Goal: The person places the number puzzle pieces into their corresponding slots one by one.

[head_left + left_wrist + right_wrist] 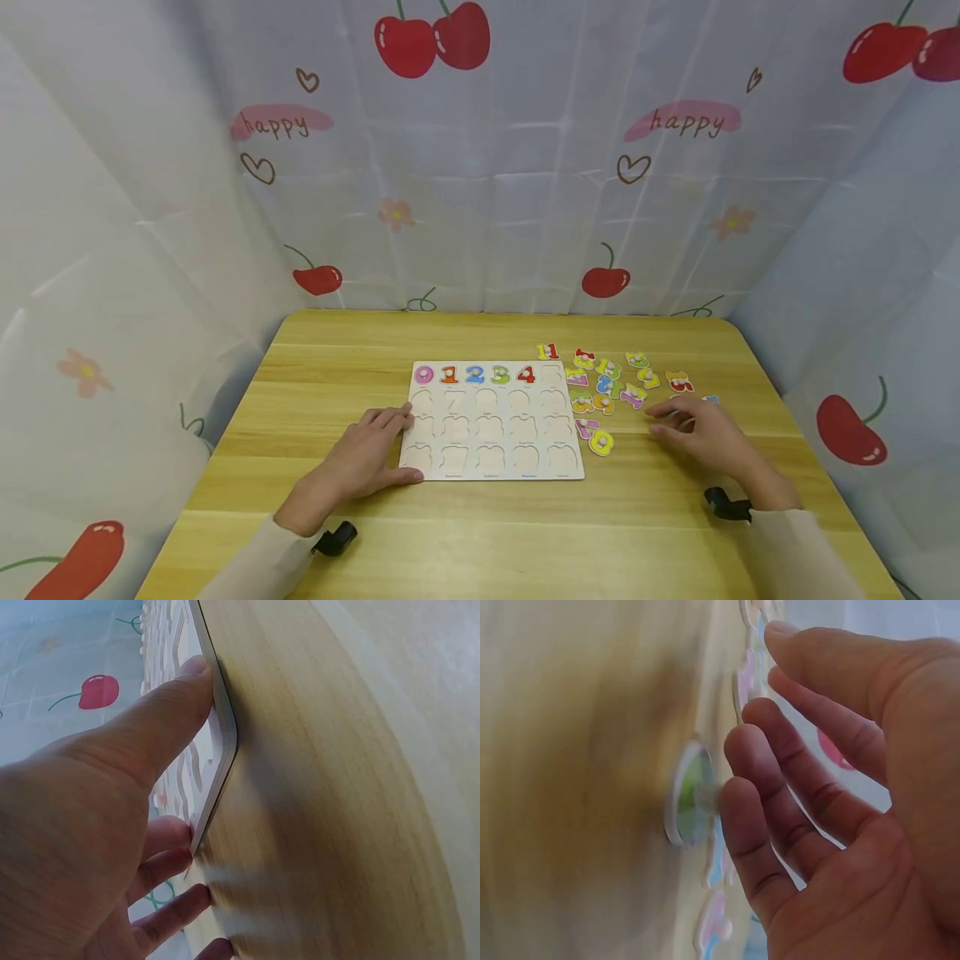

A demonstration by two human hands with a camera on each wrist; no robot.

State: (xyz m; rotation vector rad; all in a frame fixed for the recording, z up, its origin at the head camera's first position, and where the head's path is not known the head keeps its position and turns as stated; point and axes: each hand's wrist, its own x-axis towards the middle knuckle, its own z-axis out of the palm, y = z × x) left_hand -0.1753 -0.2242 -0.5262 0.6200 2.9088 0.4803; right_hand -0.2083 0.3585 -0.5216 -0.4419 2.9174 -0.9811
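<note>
A wooden number board (491, 465) lies flat, with 0 to 4 seated in its top row and bare recesses elsewhere. My left hand (360, 458) rests at its left edge; in the left wrist view the thumb of that hand (90, 825) lies on the board's rim (229, 735), other fingers by the side. My right hand (705, 437) hovers over the right part of the loose pieces, fingers slightly bent, holding nothing. In the right wrist view, a green knobbed piece (690, 795) is close to the fingertips of the hand (840, 780); whether they touch, I cannot tell.
Loose number pieces lie right of the board, among them a yellow 8 (602, 442), a red-and-yellow piece (679, 382) and an 11 (548, 352) above the board's top edge. The wooden table (480, 542) backs onto a curtain (480, 208) with cherries.
</note>
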